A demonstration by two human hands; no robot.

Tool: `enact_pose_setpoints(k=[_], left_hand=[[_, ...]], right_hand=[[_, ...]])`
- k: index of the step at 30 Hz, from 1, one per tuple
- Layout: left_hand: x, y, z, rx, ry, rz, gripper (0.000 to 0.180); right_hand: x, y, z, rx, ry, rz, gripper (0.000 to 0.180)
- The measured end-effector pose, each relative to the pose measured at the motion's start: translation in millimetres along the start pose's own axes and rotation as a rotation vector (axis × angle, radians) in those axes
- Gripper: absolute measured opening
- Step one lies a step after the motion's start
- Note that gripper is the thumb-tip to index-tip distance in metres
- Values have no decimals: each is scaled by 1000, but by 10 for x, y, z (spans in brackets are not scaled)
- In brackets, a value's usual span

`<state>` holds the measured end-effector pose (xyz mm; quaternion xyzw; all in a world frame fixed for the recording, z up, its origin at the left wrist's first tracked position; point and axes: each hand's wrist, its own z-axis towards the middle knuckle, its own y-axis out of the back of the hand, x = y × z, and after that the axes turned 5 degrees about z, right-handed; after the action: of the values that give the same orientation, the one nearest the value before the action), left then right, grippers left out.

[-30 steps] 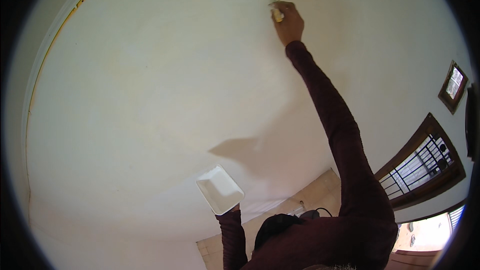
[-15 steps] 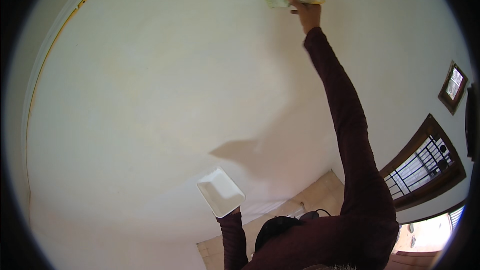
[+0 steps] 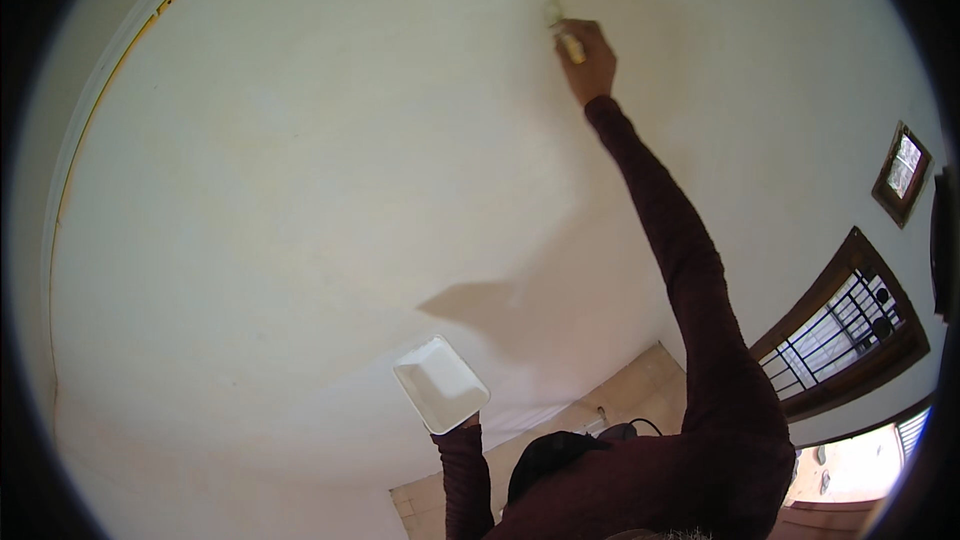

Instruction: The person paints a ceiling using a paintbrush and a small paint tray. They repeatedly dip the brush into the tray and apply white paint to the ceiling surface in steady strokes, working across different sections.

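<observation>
My right hand [image 3: 592, 62] is raised at full arm's length and shut on a paintbrush [image 3: 566, 38] with a pale handle. The bristles touch the cream ceiling [image 3: 300, 190] just above my fingers. My left hand [image 3: 466, 424] is lower, near the bottom middle. It holds a white rectangular tray [image 3: 440, 383] from underneath, and only the fingertips show at the tray's edge. Both arms are in dark maroon sleeves. A dark rounded shape [image 3: 548, 460] sits between them at the lower edge.
The tray's shadow [image 3: 480, 306] falls on the ceiling. A yellowish line [image 3: 100, 120] marks the ceiling's left edge. At the right are a barred window in a brown wooden frame [image 3: 840, 332] and a small framed opening [image 3: 902, 172]. Beige tiles and a cable [image 3: 640, 410] show below.
My right hand swept up and right with the brush lying sideways, then came back down-left with the brush pointing up. The tray and my left hand stayed put.
</observation>
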<state>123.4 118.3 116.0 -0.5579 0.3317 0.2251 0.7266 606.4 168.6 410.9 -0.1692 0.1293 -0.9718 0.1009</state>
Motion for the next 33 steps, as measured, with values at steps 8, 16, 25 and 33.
enact_pose_setpoints(k=[8, 16, 25, 33], left_hand=[[18, -20, -9, 46, -121, 314, 49], [116, 88, 130, 84, -86, 97, 49], [119, 77, 78, 28, -130, 95, 48], [84, 77, 78, 51, -35, 0, 51]], right_hand=[[743, -68, -295, 187, -255, 533, 16], [-183, 357, 143, 134, -543, 638, 25], [-958, 783, 483, 3, -529, 325, 31], [-598, 453, -107, -6, -68, 92, 20]])
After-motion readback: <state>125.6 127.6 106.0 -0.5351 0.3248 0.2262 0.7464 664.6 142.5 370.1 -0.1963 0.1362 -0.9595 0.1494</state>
